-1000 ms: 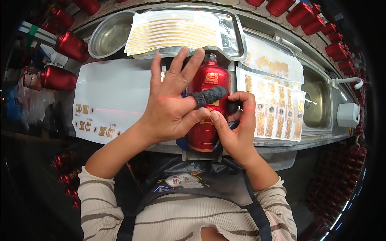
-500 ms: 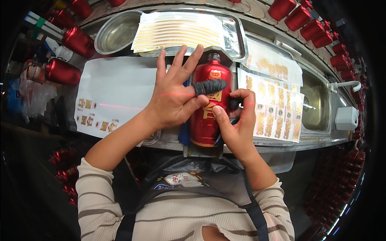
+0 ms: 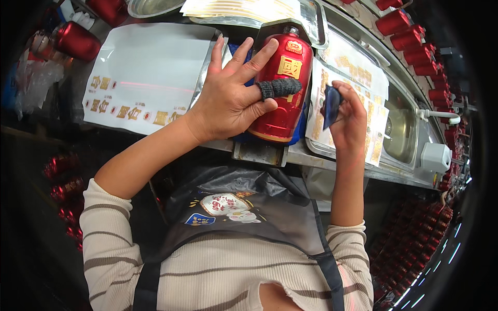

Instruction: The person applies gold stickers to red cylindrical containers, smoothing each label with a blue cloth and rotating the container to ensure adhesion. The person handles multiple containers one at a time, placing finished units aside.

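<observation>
A glossy red bottle (image 3: 275, 116) with gold raised characters lies on its back on a blue cloth (image 3: 298, 132), its dark neck pointing away from me. My left hand (image 3: 225, 101) is open over the bottle's left side, fingers spread. Its index finger, in a dark knitted finger sleeve (image 3: 280, 88), lies across the bottle's front and partly hides the lower gold character. To the right, apart from the bottle, my right hand (image 3: 351, 116) pinches a thin, dark blue flat piece (image 3: 331, 106); its exact kind I cannot make out.
On the left lies a white sheet (image 3: 155, 57) with gold stickers along its near edge. Gold sticker sheets (image 3: 374, 147) rest at right, beside a sink (image 3: 402, 124). Gold-striped strips (image 3: 244, 8) lie on a tray at the back. Red bottles (image 3: 78, 41) stand around.
My right hand has left the bottle and moved right with the dark blue piece. My left thumb has slid toward the bottle's left edge. The whole view has shifted and turned slightly.
</observation>
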### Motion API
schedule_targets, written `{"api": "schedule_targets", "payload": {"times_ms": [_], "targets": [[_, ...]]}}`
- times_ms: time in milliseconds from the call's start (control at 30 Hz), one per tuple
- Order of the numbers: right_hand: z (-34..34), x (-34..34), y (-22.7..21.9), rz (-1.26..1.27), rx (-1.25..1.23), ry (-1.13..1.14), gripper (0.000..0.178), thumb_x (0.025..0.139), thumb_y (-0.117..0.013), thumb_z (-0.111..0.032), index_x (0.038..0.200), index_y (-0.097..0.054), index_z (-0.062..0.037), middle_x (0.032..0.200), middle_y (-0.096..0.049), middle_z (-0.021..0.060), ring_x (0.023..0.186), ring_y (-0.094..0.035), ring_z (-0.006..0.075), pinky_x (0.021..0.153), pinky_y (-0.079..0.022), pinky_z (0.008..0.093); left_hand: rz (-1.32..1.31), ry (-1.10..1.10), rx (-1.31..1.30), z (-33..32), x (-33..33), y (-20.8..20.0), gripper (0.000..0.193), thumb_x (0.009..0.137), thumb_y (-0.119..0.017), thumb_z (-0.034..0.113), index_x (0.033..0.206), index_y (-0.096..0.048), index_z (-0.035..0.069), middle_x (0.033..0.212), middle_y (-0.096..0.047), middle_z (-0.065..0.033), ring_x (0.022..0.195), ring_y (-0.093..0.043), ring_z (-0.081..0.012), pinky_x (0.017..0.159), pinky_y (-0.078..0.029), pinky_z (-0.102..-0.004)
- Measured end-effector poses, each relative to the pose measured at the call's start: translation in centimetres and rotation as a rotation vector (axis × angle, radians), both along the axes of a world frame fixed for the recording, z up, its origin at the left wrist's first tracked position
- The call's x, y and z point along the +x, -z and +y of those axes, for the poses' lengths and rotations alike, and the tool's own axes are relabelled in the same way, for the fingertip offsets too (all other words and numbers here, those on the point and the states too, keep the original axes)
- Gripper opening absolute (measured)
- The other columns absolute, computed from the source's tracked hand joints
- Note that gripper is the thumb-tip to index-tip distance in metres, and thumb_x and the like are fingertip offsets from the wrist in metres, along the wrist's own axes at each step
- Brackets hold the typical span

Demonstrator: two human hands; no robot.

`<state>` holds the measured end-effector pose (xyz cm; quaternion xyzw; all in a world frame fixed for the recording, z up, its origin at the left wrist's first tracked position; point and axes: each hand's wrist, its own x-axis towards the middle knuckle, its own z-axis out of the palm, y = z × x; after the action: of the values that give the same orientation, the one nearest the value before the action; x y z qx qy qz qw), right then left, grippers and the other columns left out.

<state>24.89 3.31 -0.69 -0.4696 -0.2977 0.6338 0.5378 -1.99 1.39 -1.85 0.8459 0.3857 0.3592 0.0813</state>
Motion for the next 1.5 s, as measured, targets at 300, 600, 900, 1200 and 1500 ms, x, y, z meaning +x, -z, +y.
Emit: {"api": "schedule_targets", "payload": {"times_ms": [300,600,900,1200,1500], "targets": [[1.5,-7.7,-5.5,-1.368,1.456,-0.161,0.024,0.066,-0.069,0.000,0.087,-0.062,-0.0099,0.083,-0.061,0.0067,0.082,-0.061,0.0266,0.071,-0.050,0.0347,-0.366,-0.144,-0.235,-6.2,0.0,0.6,0.036,0.098,-0.058,0.034,0.120,-0.071,0.007,0.157,-0.033,-0.0220,0.143,-0.036,-0.0384,0.115,-0.004,-0.0642],[-5.1,-4.4,-3.2,-1.152,1.292,-0.170,0.033,0.064,-0.071,0.006,0.095,-0.070,-0.0055,0.079,-0.062,0.0071,0.071,-0.059,0.0281,0.066,-0.051,0.0371,-1.117,-0.095,-0.940,-4.6,2.7,-2.1,0.051,0.101,-0.059,0.024,0.140,-0.047,-0.007,0.132,-0.058,-0.0077,0.121,-0.052,-0.0118,0.107,-0.038,-0.0284],[-4.1,-3.0,-0.2,-0.567,0.334,0.198,0.020,0.088,-0.074,-0.007,0.099,-0.058,-0.0010,0.090,-0.064,0.0048,0.078,-0.060,0.0074,0.070,-0.050,0.0206,-1.022,-0.168,-0.826,-2.7,4.9,-1.0,0.046,0.092,-0.073,0.028,0.113,-0.054,-0.008,0.105,-0.069,-0.0163,0.093,-0.067,-0.0146,0.081,-0.054,-0.0284],[-4.2,-3.4,0.4,-0.536,0.541,0.041,0.023,0.083,-0.075,-0.009,0.100,-0.061,-0.0023,0.079,-0.063,0.0066,0.078,-0.060,0.0117,0.073,-0.049,0.0249,-0.860,-0.260,-0.766,-2.8,6.1,-1.8,0.047,0.088,-0.076,0.014,0.124,-0.052,-0.003,0.114,-0.064,-0.0126,0.101,-0.063,-0.0155,0.089,-0.053,-0.0310],[-5.9,15.3,-0.7,-0.622,0.094,0.475,0.013,0.085,-0.058,-0.002,0.093,-0.068,-0.0021,0.082,-0.068,0.0025,0.071,-0.063,0.0093,0.064,-0.052,0.0216,-0.931,-0.217,-0.748,-3.1,5.4,-1.9,0.053,0.096,-0.067,0.015,0.136,-0.044,-0.009,0.136,-0.055,-0.0169,0.119,-0.056,-0.0161,0.103,-0.043,-0.0312]]}}
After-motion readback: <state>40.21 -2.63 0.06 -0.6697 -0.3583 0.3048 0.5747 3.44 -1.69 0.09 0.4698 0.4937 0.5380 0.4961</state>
